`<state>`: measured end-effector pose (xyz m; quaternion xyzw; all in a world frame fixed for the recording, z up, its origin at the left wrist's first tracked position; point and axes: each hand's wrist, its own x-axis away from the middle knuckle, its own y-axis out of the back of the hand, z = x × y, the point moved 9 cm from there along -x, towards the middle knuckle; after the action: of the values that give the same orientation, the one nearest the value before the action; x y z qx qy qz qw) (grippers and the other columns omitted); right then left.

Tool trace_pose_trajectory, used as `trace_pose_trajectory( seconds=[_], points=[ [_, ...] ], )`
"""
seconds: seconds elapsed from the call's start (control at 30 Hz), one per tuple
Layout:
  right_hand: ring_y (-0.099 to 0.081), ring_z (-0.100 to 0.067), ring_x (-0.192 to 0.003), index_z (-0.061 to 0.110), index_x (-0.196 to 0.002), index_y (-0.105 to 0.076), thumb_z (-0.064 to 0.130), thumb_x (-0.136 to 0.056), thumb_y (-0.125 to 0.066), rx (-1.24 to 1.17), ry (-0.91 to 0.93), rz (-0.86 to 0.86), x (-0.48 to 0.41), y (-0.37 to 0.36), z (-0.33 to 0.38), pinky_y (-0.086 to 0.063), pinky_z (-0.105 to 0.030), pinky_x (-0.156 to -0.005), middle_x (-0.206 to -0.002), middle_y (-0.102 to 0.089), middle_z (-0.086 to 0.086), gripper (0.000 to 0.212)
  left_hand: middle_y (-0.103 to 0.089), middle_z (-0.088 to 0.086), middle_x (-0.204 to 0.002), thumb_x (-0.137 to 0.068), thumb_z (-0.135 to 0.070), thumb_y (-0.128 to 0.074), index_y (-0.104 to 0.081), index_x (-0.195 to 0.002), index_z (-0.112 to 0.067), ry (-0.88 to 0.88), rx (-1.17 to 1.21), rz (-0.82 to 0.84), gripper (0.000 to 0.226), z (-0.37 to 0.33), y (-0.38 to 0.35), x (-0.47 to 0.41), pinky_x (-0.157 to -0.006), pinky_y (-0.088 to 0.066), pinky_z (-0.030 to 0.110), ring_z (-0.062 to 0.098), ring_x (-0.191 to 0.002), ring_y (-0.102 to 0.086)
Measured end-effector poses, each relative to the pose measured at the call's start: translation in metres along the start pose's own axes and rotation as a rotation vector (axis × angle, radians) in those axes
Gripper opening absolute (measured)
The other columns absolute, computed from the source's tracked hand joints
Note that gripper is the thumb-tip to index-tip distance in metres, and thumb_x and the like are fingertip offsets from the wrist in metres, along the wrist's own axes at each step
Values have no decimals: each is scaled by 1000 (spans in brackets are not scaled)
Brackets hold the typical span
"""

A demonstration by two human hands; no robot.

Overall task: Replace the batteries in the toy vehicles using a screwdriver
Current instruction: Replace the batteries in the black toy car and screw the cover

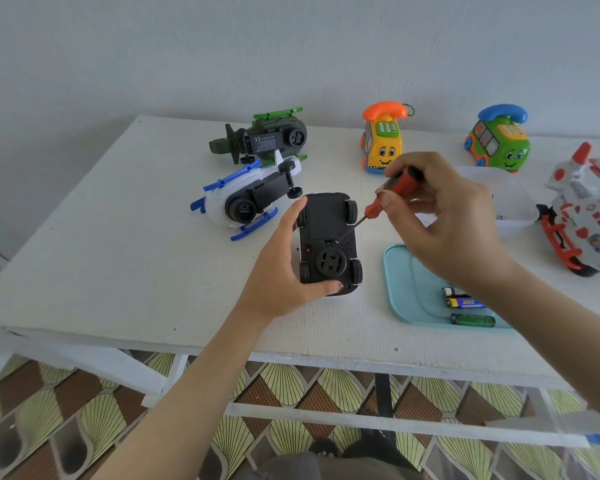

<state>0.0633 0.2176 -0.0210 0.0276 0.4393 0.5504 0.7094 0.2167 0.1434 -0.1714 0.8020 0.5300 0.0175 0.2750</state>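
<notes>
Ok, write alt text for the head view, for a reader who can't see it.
A person's left hand holds an upturned toy car at a white table while the right hand sets a red-handled screwdriver to its underside. Three batteries lie on a teal tray to the right; other toys sit around.

Upturned black toy car (329, 244), screwdriver (392, 194) tip on underside

At the centre of the frame the left hand (284, 268) grips an upturned black toy car (328, 242), wheels up. Just to its right the right hand (444, 216) pinches a red-and-black screwdriver (390, 194), its tip at the car's underside. At lower right 3 batteries (468, 303) lie on a pale blue tray (400, 271) on the white surface (118, 254). A green toy helicopter (267, 138) and a white-and-blue toy helicopter (243, 202) lie above and left of the car.
</notes>
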Motion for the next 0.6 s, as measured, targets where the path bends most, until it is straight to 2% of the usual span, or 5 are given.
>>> trace_pose_trajectory(
  seconds=[0.4, 0.53, 0.6],
  points=[
    [-66, 0, -85, 3, -106, -56, 5, -89, -60, 3, 24, 5, 2, 0, 4, -50, -8, -76, -83, -63, -2, 18, -31, -47, -132, -65, -22, -88, -16, -150, -32, 3, 8, 1, 112, -1, 0, 0, -96, -28, 0, -11, -128, -35],
    [-66, -7, -86, 4, -108, -56, 11, -89, -60, 40, 48, 11, 3, -2, 6, -53, -12, -79, -87, -65, -5, 20, -31, -51, -129, -65, -21, -88, -16, -150, -32, 1, 7, 0, 112, -1, 0, 0, -94, -28, -2, -15, -126, -35],
    [-65, -8, -87, 3, -108, -56, 11, -89, -60, 51, 70, 22, 3, -2, 9, -54, -15, -80, -88, -66, -5, 21, -31, -50, -130, -65, -22, -88, -16, -150, -33, 5, 9, 1, 112, -1, 0, 0, -95, -29, 2, -13, -127, -35]
  ],
)
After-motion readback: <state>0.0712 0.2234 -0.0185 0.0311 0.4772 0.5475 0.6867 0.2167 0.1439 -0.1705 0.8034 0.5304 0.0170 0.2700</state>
